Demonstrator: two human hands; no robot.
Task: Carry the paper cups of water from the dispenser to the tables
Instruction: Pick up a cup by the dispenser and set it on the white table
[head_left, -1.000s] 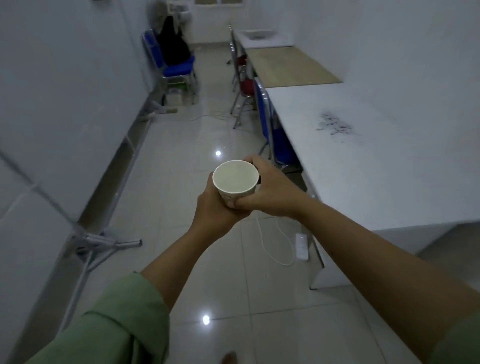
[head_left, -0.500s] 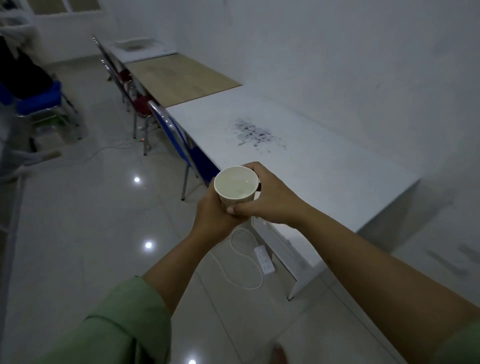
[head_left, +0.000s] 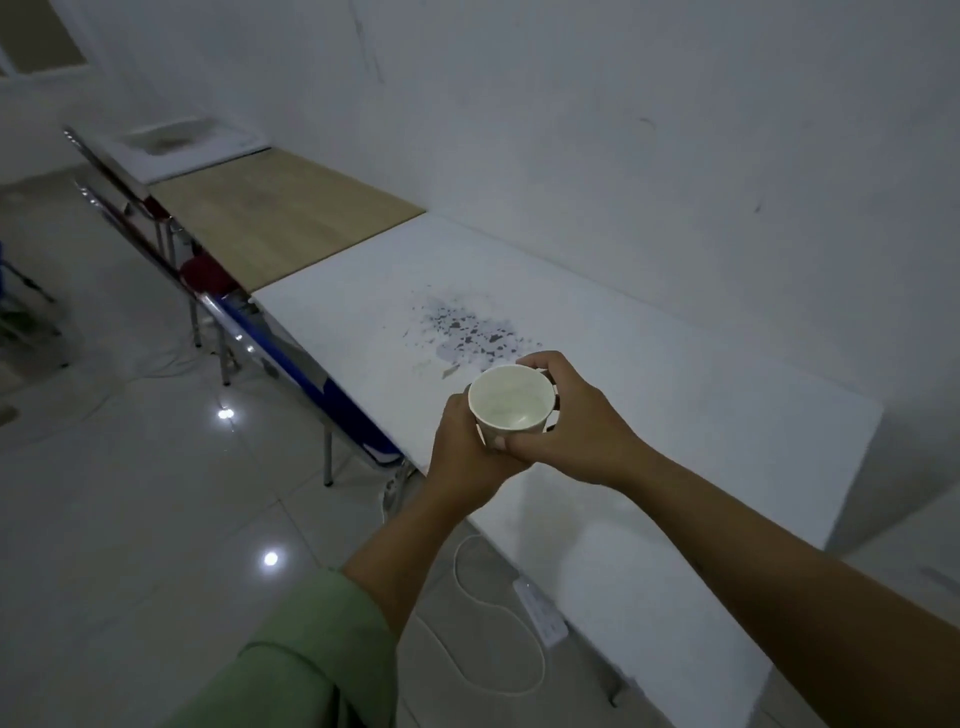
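Light green sleeve pushed up left forearm, bare right forearm

The paper cup, formerly over the floor, is now above the white table.

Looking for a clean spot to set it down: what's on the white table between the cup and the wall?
In the head view, a dark speckled stain lies just beyond the paper cup; past it the white table is bare up to the wall.

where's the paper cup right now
In the head view, the paper cup sits centre frame, gripped by the left hand and right hand, above the white table's near edge, just short of its dark speckled patch.
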